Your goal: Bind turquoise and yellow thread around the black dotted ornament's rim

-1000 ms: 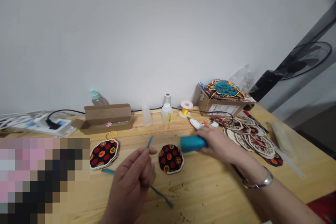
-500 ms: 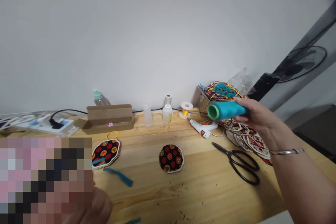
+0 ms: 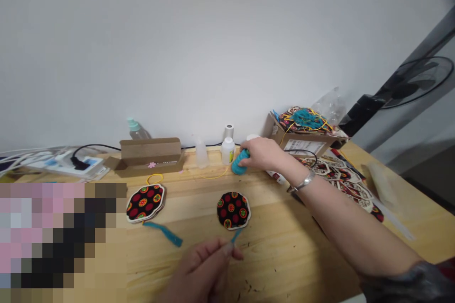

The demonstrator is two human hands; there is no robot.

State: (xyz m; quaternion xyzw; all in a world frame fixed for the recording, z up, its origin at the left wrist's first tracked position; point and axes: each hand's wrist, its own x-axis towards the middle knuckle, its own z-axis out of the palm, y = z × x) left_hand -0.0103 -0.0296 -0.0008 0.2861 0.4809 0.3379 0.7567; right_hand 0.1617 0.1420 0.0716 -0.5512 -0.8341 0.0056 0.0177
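Near the front middle, my left hand point(image 3: 209, 265) is closed in a pinch on a short end of teal thread point(image 3: 236, 235). Just beyond its fingertips lies a scalloped black patterned patch point(image 3: 233, 210) with red and orange flowers. Farther back, my right hand point(image 3: 265, 154) grips a teal thread spool point(image 3: 240, 163), tilted and close to the tabletop, beside a small white bottle point(image 3: 228, 151). To the left, a stack of similar patches point(image 3: 145, 202) has a yellow loop on top and a teal tassel point(image 3: 165, 235) below. My right forearm covers most of the scissors.
A glue gun point(image 3: 276, 178) lies partly under my right wrist. At the back right stands a cardboard box point(image 3: 305, 144) of patches and yarn, with more loose patches point(image 3: 350, 187) before it. An open brown box point(image 3: 149, 149) and a power strip point(image 3: 90, 168) are left.
My right hand has carried the spool left and down toward the white bottle. My left hand has moved right to the front middle, where thread now shows in its fingers.
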